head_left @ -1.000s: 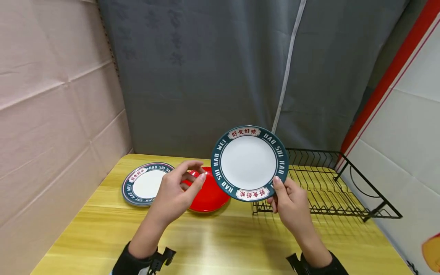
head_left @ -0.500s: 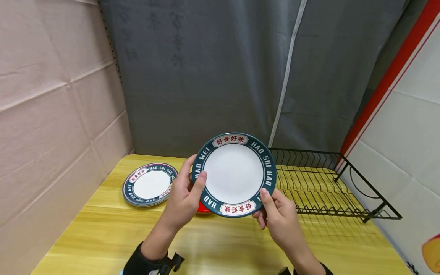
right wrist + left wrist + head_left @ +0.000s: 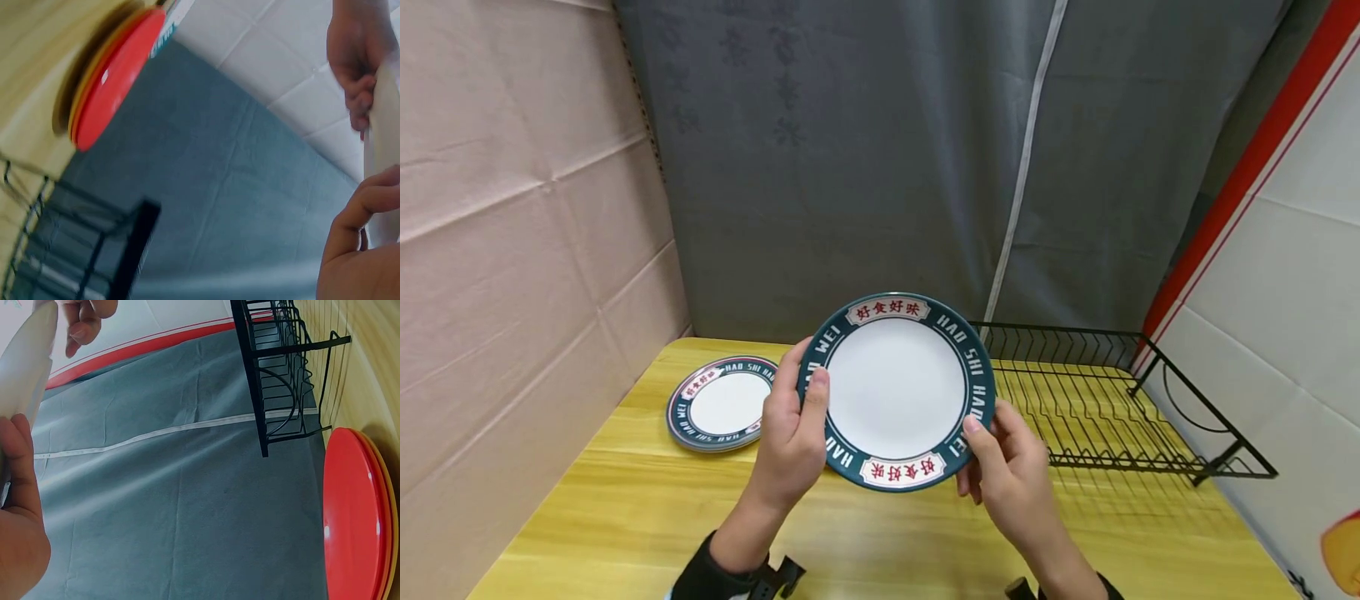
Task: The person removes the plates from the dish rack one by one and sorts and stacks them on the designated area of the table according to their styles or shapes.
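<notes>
A white plate point(image 3: 895, 387) with a dark green lettered rim is held up in both hands, its face tilted toward the head camera. My left hand point(image 3: 792, 442) grips its left edge, thumb on the front and fingers behind. At the lower right edge my right hand point(image 3: 1018, 479) pinches the rim, thumb in front. The left wrist view shows the pale underside of the plate point(image 3: 25, 359) above the left hand. Similar lettered plates point(image 3: 730, 404) lie stacked on the table at the left. A red plate point(image 3: 352, 519) on a yellow one is hidden behind the held plate in the head view.
A black wire dish rack point(image 3: 1097, 408) stands on the right of the wooden table point(image 3: 880, 550). Behind the table hangs a grey curtain point(image 3: 850, 167). Pinkish cloth point(image 3: 535, 250) covers the left side, and a white panel point(image 3: 1292, 333) with red trim borders the right.
The held plate has moved left and lower, now covering the red plate in the head view. My left hand, free a second ago, has taken hold of its left edge.
</notes>
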